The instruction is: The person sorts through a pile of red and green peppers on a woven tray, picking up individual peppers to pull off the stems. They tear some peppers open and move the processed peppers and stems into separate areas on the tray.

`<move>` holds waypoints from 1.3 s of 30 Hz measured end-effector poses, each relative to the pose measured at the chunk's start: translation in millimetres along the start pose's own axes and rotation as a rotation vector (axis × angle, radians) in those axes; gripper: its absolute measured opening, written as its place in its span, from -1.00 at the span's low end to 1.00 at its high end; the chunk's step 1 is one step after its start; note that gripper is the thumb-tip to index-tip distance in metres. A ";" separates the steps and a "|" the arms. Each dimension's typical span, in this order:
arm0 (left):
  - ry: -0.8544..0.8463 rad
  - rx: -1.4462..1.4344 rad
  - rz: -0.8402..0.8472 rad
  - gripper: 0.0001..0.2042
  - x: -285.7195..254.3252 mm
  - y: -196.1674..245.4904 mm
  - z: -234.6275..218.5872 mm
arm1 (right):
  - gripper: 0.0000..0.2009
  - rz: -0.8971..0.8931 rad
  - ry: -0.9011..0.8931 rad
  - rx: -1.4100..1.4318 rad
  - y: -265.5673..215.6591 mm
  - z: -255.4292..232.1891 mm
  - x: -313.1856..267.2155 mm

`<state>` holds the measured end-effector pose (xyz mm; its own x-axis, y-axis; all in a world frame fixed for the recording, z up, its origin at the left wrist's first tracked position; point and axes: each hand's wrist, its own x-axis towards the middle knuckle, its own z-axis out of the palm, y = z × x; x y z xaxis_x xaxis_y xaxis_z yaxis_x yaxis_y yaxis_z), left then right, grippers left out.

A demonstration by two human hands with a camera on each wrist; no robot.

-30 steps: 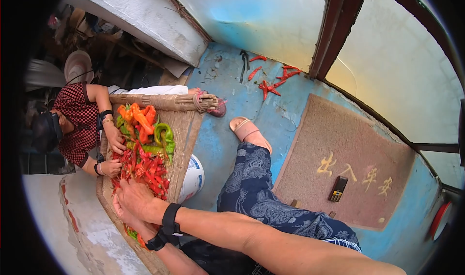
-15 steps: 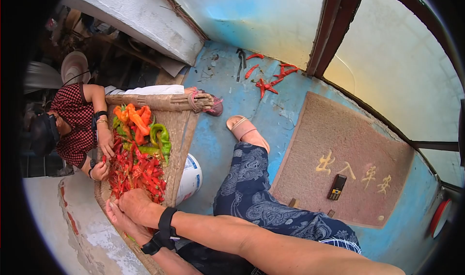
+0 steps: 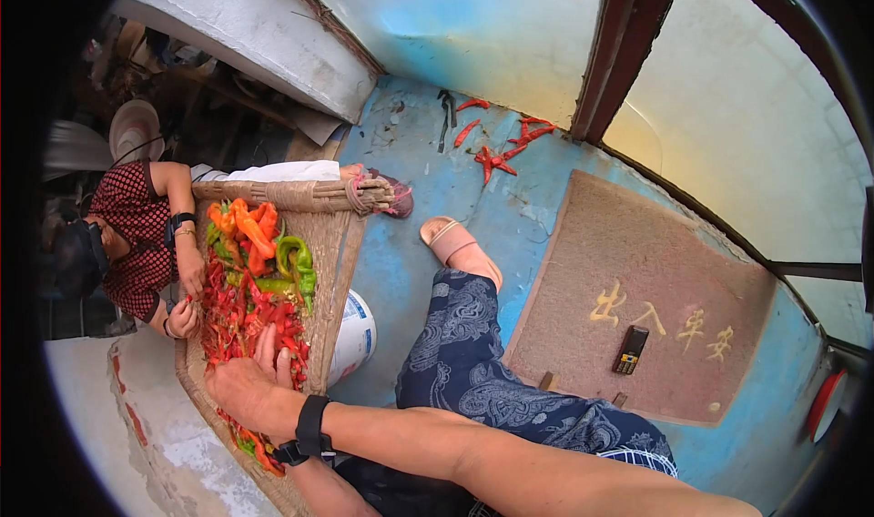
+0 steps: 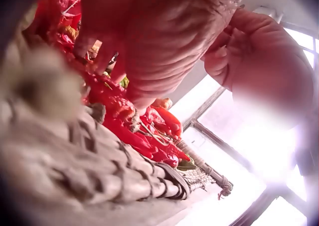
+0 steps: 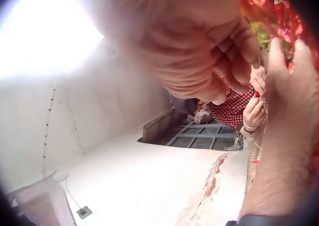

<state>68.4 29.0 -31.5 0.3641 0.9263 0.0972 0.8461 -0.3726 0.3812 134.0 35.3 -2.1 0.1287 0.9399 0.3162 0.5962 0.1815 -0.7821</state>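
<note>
In the head view my left hand reaches from under my right hand, its fingers extended over red peppers. The left wrist view has my left palm large, fingers pointing down among red peppers; the right wrist view shows two of its fingertips on the pile. My right hand hovers at the woven tray's near-left side. In the right wrist view the fingers of my right hand are loosely curled, with nothing visible in them.
Orange peppers and green peppers share the tray. Another person works at its far side. A white bucket stands beside it. Loose red peppers, a brown mat and a phone lie on the blue floor.
My hands were close together at the tray's edge. My left hand has moved up and right onto the red peppers; my right hand has stayed near the edge.
</note>
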 end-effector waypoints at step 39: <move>0.401 -0.626 0.085 -0.76 -24.3 6.0 -27.3 | -0.74 -0.360 -0.065 -0.182 49.1 -57.3 -21.2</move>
<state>54.0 5.8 -6.5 0.1468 0.8899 0.4320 0.3981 -0.4529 0.7977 206.0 7.7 -16.5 -0.1608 0.8428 0.5136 0.7250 0.4540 -0.5180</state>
